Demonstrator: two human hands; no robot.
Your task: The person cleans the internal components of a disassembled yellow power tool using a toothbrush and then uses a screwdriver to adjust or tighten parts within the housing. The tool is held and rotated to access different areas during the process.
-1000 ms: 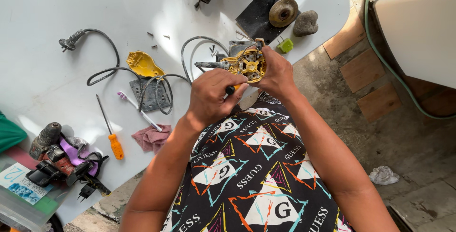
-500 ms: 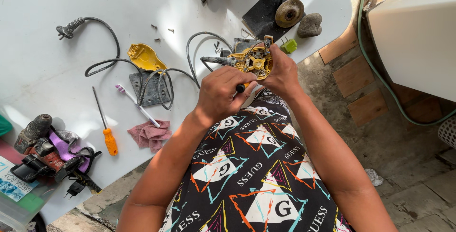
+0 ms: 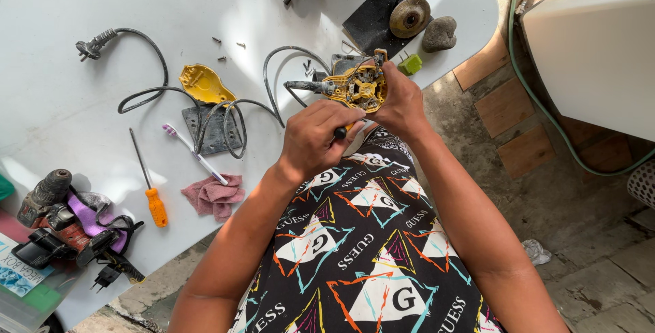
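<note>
White tabletop (image 3: 82, 101) fills most of the view from above, w/ bare concrete floor (image 3: 580, 203) and brick at the far right. Landmark for all positions: the opened yellow power tool (image 3: 360, 87), held up just above the tabletop's near edge, roughly centre.

Far left of the tool: a drill (image 3: 48, 196) and a tangle of chargers at the tabletop's near corner. Closer in, still well left: an orange-handled screwdriver (image 3: 151, 193), a pink rag (image 3: 215, 195) and a toothbrush (image 3: 194, 150). Left of the tool, further up: a loose yellow cover (image 3: 202, 84), a grey plate (image 3: 213, 128) and a black power cord (image 3: 147, 67) looping to the tool's end. A few small screws (image 3: 228, 50) lie up-left of it.

Left hand (image 3: 317, 138), just below-left of the tool, has its fingers clenched round a dark-tipped screwdriver handle (image 3: 344, 130). Right hand (image 3: 402, 104), touching the tool's right side, has fingers wrapped round the shell, gripping it.

Up-right of the tool: a round grinding disc (image 3: 409, 16), a stone (image 3: 440, 33), a small green block (image 3: 411, 64). Far right: a white tub (image 3: 600, 46) and a green hose (image 3: 539, 101).

Handling, as a judgement: the tool looks rigid, moderately heavy for its size, w/ exposed wiring and contacts that seem delicate. Best held by the outer plastic shell, not the innards; the trailing cord may tug.
</note>
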